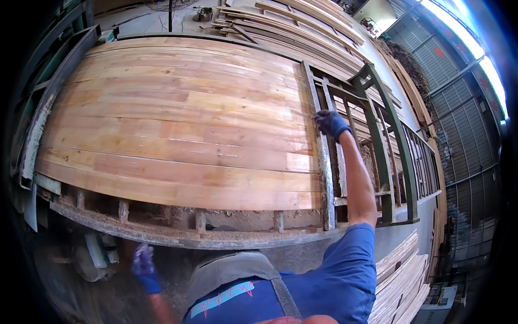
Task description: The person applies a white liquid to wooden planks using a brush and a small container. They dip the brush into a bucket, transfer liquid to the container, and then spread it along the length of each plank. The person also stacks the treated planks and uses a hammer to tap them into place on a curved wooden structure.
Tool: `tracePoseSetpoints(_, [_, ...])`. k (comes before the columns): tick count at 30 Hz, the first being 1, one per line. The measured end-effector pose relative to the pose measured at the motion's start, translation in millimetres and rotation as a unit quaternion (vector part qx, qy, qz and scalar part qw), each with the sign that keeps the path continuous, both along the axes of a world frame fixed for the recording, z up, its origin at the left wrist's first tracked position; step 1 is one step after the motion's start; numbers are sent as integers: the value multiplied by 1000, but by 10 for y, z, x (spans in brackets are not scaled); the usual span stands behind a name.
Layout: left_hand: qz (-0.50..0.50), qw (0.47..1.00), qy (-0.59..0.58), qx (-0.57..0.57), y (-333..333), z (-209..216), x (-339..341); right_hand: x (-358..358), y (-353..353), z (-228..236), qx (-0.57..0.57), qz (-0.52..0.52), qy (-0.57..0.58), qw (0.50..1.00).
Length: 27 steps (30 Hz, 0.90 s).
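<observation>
Planks (178,124) of pale wood lie side by side, edges touching, across a big metal frame (162,233) and cover most of it from the far edge down to near the front rail. At their right ends the right hand (331,123), in a dark blue glove, rests with fingers curled on the upright metal bar (322,162) bordering them; whether it grips is unclear. Low at the left, the gloved left hand (144,268) hangs blurred below the front rail, holding nothing visible. Green metal racks (396,156) stand beyond the right edge.
</observation>
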<state>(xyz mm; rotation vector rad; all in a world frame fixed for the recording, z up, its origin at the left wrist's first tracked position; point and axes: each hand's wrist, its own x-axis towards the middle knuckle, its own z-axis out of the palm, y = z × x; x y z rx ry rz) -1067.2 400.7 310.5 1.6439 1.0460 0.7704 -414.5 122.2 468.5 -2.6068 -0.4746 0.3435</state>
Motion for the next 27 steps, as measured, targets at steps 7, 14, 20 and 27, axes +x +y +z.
tracePoseSetpoints(7, [271, 912, -18, -306, 281, -1694, -1970, 1483, 860, -155, -160, 12, -207, 965])
tracePoseSetpoints(14, [217, 749, 211, -589, -967, -1242, -2012, 2548, 1273, -198, -202, 23, -154, 967])
tracePoseSetpoints(20, [188, 735, 215, -615, -1264, -921, -1484, 3281, 1234, -58, -231, 77, -114, 963])
tracePoseSetpoints(27, [-64, 892, 219, -391, -1729, -614, -1364, 3659, 1439, 174, -302, 170, -154, 925])
